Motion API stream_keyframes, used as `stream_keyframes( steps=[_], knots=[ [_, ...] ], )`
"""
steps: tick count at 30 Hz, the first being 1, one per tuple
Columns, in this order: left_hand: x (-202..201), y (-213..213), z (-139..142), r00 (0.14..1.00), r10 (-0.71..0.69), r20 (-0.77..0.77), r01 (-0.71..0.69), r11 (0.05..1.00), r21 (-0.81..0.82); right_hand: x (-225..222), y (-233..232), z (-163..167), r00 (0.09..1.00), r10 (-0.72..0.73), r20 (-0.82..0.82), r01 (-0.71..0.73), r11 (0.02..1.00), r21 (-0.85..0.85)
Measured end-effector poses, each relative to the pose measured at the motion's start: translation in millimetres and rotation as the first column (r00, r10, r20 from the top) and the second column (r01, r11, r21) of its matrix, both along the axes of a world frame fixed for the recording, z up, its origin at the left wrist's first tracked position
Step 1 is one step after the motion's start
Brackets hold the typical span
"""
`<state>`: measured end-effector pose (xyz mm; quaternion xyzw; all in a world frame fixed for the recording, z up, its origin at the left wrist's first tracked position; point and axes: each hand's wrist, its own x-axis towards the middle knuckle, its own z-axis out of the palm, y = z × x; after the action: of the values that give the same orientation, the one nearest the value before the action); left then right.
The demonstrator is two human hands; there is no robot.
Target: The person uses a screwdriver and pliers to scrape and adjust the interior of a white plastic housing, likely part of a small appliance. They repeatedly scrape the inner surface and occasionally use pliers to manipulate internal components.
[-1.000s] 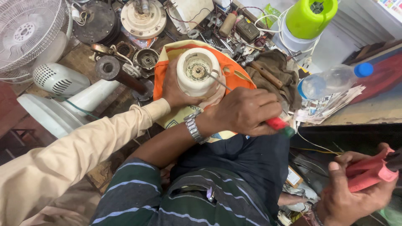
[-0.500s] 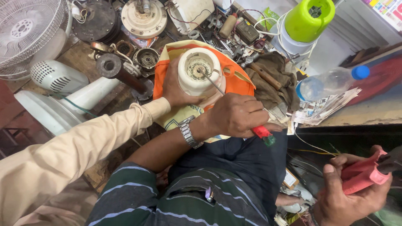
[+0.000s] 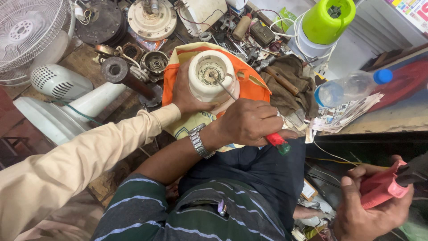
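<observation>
My left hand (image 3: 182, 91), in a beige sleeve, grips the side of a round white motor housing (image 3: 209, 76) that stands on an orange and cream bag (image 3: 254, 85). A co-worker in a striped shirt, with a wristwatch, holds a red-handled screwdriver (image 3: 275, 139); its shaft reaches into the top of the housing. My right hand (image 3: 365, 209) is low at the right, away from the housing, closed around a red-handled tool (image 3: 383, 187) with a dark end.
A white fan grille (image 3: 26, 31) and fan base (image 3: 53, 111) lie at the left. Motor parts (image 3: 151, 18), wires and small tools crowd the back. A green-topped jar (image 3: 327, 20), a plastic bottle (image 3: 352, 85), a brown rag (image 3: 290, 76) and papers sit at the right.
The co-worker's hand has tilted the screwdriver handle a little lower and to the left. My right hand with the red tool has shifted slightly. My left hand stays on the housing.
</observation>
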<state>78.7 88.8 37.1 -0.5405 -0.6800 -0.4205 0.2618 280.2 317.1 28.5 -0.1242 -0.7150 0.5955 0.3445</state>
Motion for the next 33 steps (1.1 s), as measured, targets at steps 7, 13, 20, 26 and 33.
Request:
stream_keyframes(
  steps=[7,13,20,26,33],
  knots=[
    [-3.9,-4.2,1.7,1.000,-0.019,-0.005,0.019,1.000,0.016,-1.7,-13.4,2.1,0.996,-0.085,0.018,0.081,0.987,0.140],
    [-5.1,-5.3,-1.4,0.999,0.029,-0.024,-0.029,1.000,-0.009,-2.2,-37.6,5.1,0.817,-0.315,-0.483,0.509,0.788,0.347],
    [-21.9,-1.0,-9.0,0.994,0.110,0.005,-0.110,0.994,-0.007,-37.6,-69.5,-16.5,0.968,0.090,0.234,-0.217,0.768,0.602],
    [-6.1,6.8,-19.2,0.995,0.104,-0.004,-0.104,0.995,0.014,-0.4,-47.5,-31.7,0.996,0.071,0.051,-0.075,0.994,0.080],
    [6.0,14.5,-2.0,0.996,0.072,0.044,-0.074,0.996,0.041,4.9,-29.6,-17.1,0.988,0.062,0.142,-0.068,0.997,0.042]
  ],
)
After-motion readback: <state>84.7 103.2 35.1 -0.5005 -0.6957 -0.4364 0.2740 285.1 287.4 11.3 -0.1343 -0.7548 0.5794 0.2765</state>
